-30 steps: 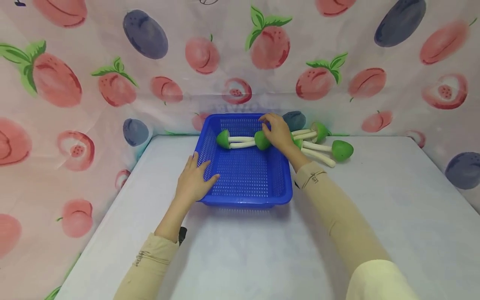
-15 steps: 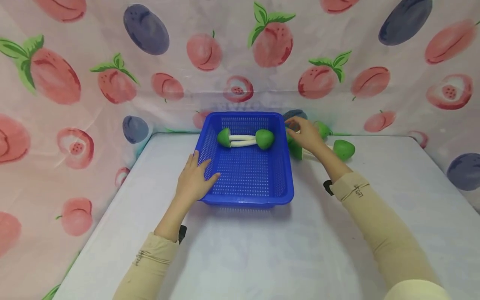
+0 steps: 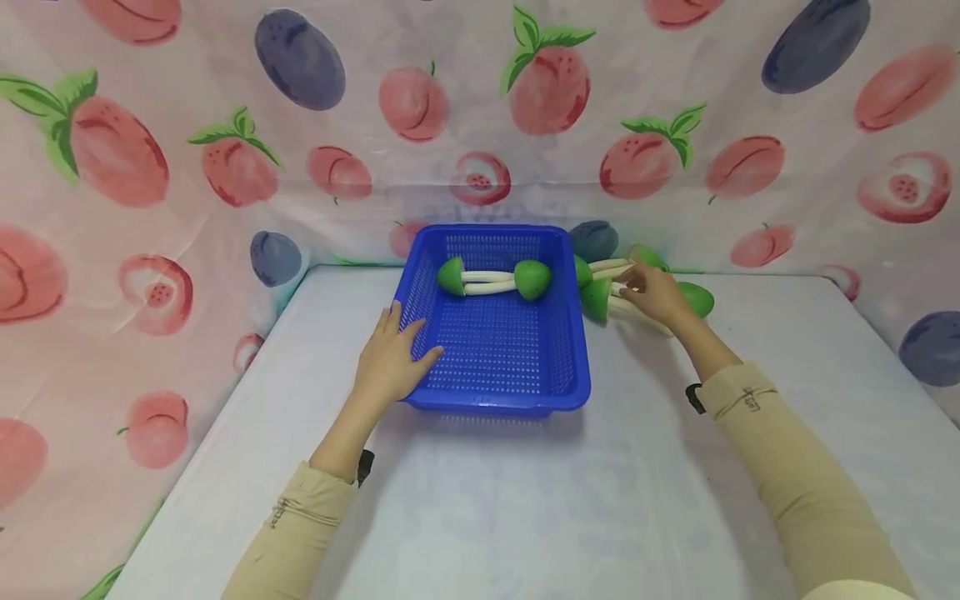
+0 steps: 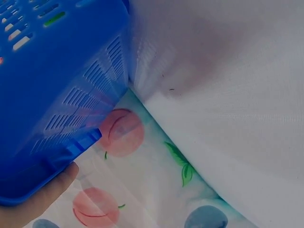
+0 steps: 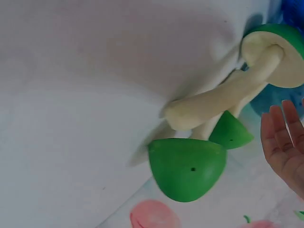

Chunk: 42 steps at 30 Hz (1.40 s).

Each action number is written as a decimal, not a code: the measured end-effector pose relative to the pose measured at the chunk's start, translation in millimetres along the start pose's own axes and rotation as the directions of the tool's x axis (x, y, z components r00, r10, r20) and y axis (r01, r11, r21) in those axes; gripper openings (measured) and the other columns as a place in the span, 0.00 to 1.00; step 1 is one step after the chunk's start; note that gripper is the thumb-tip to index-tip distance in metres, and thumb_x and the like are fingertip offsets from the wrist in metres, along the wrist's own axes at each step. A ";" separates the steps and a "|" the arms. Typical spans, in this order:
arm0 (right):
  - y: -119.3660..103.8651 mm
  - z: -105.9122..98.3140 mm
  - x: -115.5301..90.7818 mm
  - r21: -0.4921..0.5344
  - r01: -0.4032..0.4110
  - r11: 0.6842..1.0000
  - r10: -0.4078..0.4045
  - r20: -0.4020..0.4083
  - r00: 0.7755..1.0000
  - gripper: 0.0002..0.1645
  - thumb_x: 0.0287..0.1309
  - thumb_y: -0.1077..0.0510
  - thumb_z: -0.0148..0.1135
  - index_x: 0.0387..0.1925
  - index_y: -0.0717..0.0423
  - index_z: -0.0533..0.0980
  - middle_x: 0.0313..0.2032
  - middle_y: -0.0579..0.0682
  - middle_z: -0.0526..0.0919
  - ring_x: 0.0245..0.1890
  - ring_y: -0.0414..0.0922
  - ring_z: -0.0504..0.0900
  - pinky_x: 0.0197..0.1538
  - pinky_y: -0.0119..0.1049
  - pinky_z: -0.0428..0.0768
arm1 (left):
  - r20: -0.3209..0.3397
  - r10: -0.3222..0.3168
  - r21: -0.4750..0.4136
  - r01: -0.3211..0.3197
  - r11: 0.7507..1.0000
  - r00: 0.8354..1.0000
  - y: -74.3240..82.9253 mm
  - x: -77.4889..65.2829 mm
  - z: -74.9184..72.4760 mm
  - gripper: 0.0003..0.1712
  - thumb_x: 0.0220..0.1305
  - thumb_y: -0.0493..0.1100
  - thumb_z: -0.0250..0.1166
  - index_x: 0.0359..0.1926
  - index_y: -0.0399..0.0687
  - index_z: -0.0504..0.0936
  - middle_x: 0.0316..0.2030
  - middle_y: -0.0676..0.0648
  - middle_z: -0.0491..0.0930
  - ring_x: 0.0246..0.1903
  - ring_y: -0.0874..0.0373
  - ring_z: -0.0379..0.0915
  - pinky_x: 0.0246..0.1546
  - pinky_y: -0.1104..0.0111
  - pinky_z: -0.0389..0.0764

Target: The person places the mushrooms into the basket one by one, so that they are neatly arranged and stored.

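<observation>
The spread left hand (image 3: 390, 360) rests on a blue perforated plastic basket (image 3: 491, 401) holding two green-capped, white-stemmed mushrooms (image 3: 532, 280); the right hand (image 3: 657, 294), loose and empty, hovers near similar mushrooms (image 3: 596, 300) on the white table (image 3: 480, 508).

left hand (image 3: 388, 362) splayed, right hand (image 3: 654, 292) loosely bent
</observation>
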State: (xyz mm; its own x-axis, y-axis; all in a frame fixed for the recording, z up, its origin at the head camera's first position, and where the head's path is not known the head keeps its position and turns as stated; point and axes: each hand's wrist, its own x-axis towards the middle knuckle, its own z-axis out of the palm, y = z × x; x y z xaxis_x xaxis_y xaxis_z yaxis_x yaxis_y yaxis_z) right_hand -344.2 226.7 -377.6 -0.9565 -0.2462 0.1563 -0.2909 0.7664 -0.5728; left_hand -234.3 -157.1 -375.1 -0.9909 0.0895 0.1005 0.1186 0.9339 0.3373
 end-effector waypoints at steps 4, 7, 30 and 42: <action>8.6 2.4 1.2 -0.015 -0.003 1.000 0.004 0.043 0.999 0.20 0.63 0.62 0.53 0.52 0.73 0.70 0.49 0.74 0.75 0.49 0.68 0.75 0.53 0.58 0.73 | -0.002 -0.011 0.000 0.011 1.000 1.000 -0.5 -0.3 -1.4 0.37 0.64 0.60 0.55 0.66 0.41 0.66 0.72 0.31 0.45 0.73 0.38 0.37 0.67 0.43 0.53; 15.9 4.6 0.5 -0.023 -0.018 1.000 0.020 0.075 0.997 0.21 0.63 0.63 0.53 0.54 0.73 0.69 0.52 0.75 0.73 0.51 0.69 0.74 0.55 0.58 0.73 | -0.009 -0.002 0.000 0.002 1.000 1.000 -0.7 0.1 -1.3 0.37 0.64 0.60 0.55 0.66 0.40 0.66 0.72 0.31 0.45 0.73 0.38 0.37 0.68 0.44 0.53; 33.8 19.3 -0.2 -0.077 -0.049 0.996 0.059 0.136 0.989 0.21 0.66 0.64 0.49 0.57 0.74 0.67 0.54 0.76 0.70 0.55 0.69 0.70 0.58 0.59 0.69 | -0.005 0.000 0.005 0.000 1.000 1.000 -0.8 1.5 1.7 0.37 0.64 0.60 0.55 0.66 0.41 0.66 0.72 0.32 0.45 0.73 0.38 0.37 0.68 0.44 0.52; 26.4 27.2 8.0 -0.165 -0.031 0.986 0.055 0.144 0.988 0.20 0.64 0.67 0.49 0.55 0.75 0.68 0.53 0.75 0.72 0.54 0.69 0.71 0.58 0.58 0.71 | -0.007 0.000 0.005 0.000 1.000 1.000 -0.4 2.0 1.4 0.37 0.64 0.60 0.55 0.66 0.41 0.67 0.72 0.32 0.45 0.73 0.38 0.37 0.69 0.46 0.51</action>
State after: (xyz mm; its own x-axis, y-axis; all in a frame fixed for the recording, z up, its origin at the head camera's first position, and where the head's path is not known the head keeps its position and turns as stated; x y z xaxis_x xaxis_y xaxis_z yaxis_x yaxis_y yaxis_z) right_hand -359.0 228.8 -413.3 -0.9581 -0.2865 0.0068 -0.2605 0.8608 -0.4372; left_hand -236.4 -156.8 -376.4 -0.9905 0.0872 0.1067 0.1182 0.9357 0.3323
